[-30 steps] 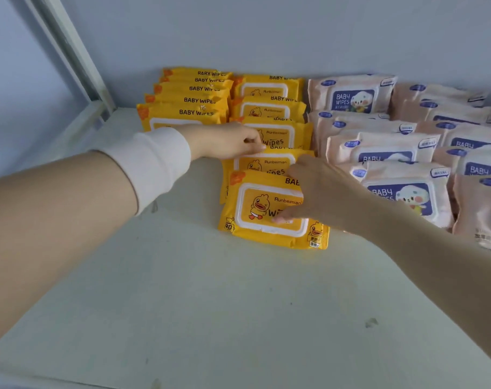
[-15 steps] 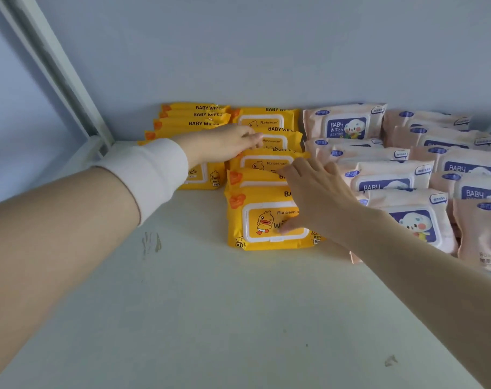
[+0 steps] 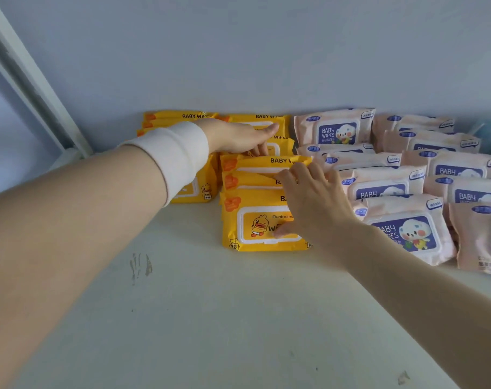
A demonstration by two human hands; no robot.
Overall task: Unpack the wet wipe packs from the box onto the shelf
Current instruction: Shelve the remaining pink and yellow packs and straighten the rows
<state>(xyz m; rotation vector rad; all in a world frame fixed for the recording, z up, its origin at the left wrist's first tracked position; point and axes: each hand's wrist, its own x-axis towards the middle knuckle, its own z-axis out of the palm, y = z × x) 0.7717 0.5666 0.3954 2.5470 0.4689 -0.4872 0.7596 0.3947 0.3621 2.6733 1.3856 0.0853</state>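
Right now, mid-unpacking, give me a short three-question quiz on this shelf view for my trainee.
1. True or false: the right hand touches the front yellow pack.
2. The pink packs lie where, relative to the yellow packs? A: to their left. B: to their right. C: stacked on top of them.
3. Fill in: the cartoon animal on the front yellow pack's lid is a ____.

Key: 1 true; 2 B; 3 duck.
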